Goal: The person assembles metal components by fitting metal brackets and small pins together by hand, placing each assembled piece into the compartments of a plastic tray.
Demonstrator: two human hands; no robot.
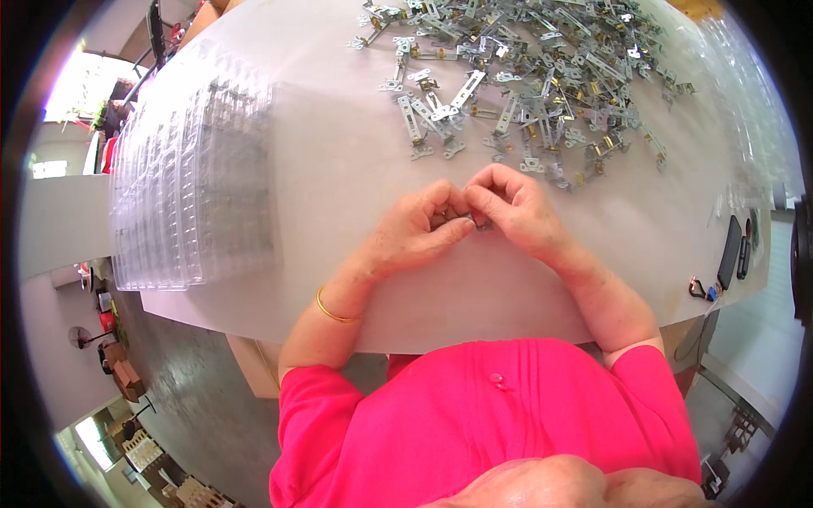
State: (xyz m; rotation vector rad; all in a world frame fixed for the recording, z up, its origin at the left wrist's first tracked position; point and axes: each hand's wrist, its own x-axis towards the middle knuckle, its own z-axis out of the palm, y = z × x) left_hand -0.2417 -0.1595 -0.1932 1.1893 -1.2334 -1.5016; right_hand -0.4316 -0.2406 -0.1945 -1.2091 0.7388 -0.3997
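Note:
Over the middle of the table, my left hand and my right hand meet with fingers curled and thumbs close together. Between the fingertips shows a small metal part; most of it is covered by the fingers. Both hands seem to pinch this one piece. Just beyond them spreads a large heap of metal brackets, silver with slots and holes, some with brass-coloured pieces. A few brackets lie loose at the heap's near left edge.
Stacked clear plastic trays stand at the left of the pale table. More clear plastic lies along the far right. Dark hand tools and a small black-and-orange item rest near the right edge.

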